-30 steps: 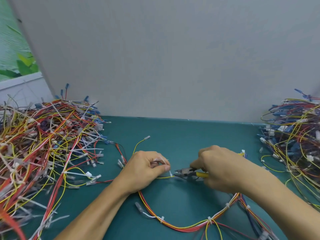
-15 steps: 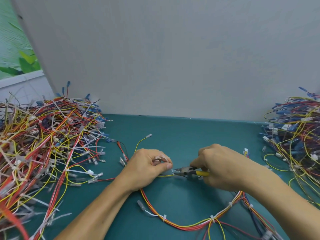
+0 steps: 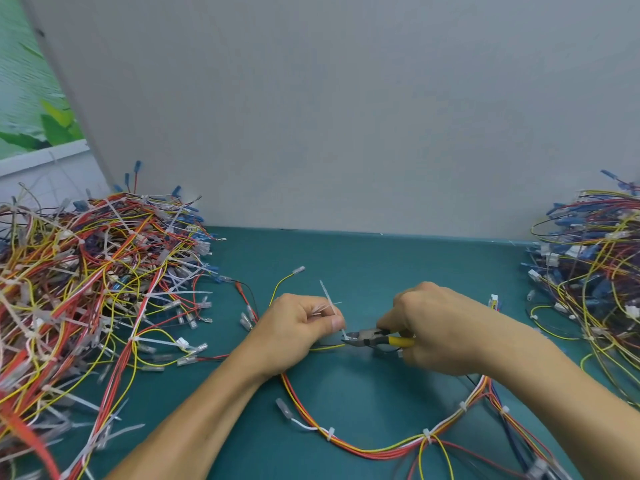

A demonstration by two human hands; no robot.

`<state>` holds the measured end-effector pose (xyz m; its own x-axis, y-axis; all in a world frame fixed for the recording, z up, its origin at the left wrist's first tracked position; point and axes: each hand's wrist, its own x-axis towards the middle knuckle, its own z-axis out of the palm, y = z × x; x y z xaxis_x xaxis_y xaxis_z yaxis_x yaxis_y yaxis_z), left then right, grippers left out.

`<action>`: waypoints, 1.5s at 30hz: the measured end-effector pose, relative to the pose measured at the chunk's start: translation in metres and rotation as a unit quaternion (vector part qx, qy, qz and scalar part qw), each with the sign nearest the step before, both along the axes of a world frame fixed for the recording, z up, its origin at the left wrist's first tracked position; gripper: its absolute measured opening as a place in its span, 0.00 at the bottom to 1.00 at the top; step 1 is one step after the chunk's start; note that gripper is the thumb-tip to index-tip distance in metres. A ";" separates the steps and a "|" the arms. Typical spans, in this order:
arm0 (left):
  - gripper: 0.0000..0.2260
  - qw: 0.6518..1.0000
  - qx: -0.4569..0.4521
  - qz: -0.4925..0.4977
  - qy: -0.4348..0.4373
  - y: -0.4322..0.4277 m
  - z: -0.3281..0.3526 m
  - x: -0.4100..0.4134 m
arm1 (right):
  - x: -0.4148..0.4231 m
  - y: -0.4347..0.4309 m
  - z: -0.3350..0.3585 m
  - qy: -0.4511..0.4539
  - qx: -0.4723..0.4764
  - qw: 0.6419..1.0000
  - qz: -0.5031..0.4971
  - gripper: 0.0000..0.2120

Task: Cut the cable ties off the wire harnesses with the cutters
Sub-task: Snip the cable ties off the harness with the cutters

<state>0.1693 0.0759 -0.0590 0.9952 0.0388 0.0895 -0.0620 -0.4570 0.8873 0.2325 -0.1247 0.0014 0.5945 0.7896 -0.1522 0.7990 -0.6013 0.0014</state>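
Left hand (image 3: 298,332): grip pinching a white cable tie (image 3: 328,300).
Right hand (image 3: 438,336): grip grasping yellow-handled cutters (image 3: 375,337), tips at the tie.

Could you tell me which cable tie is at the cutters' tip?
The long-tailed tie pinched by the left hand, at the cutters; the other ties sit along the harness loop nearer the person.

Single cam, strapped on my head, wide-angle, pointing forward and down at the teal table (image 3: 346,258). It's pretty close in: my left hand (image 3: 298,327) and right hand (image 3: 436,327) sit low in the middle, forearms running off the bottom edge. The grey wall (image 3: 346,116) fills the top half, and the left wire pile (image 3: 86,271) and right wire pile (image 3: 595,258) get clipped by the frame sides.
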 end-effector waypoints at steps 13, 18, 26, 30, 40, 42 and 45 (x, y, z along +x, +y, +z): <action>0.09 0.997 -0.083 -0.003 0.010 0.004 0.001 0.003 | 0.000 0.008 0.016 0.017 -0.019 1.000 -0.005 0.09; 0.09 0.993 -0.116 -0.022 0.011 0.005 0.002 0.003 | 0.002 0.011 0.021 0.018 -0.031 0.999 -0.002 0.08; 0.12 0.994 -0.107 -0.037 0.011 0.006 0.002 0.001 | -0.002 0.008 0.006 -0.025 -0.052 0.998 0.033 0.15; 0.12 0.998 -0.046 -0.041 0.015 0.005 0.003 -0.001 | -0.006 -0.001 -0.011 -0.053 -0.046 0.996 0.057 0.04; 0.07 0.999 -0.016 -0.037 0.015 0.005 0.004 -0.001 | -0.007 -0.013 -0.020 0.011 0.012 0.999 0.034 0.02; 0.07 0.999 -0.016 -0.038 0.018 0.005 0.004 -0.001 | -0.007 -0.013 -0.019 0.020 0.014 0.999 0.034 0.02; 0.10 0.999 -0.021 -0.038 0.019 0.005 0.005 -0.001 | -0.006 -0.013 -0.019 0.015 0.010 0.999 0.036 0.05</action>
<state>0.1681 0.0811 -0.0542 0.9981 -0.0344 0.0518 -0.0614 -0.4151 0.9077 0.2265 -0.1373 -0.0172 0.5315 0.8332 -0.1528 0.8397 -0.5419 -0.0342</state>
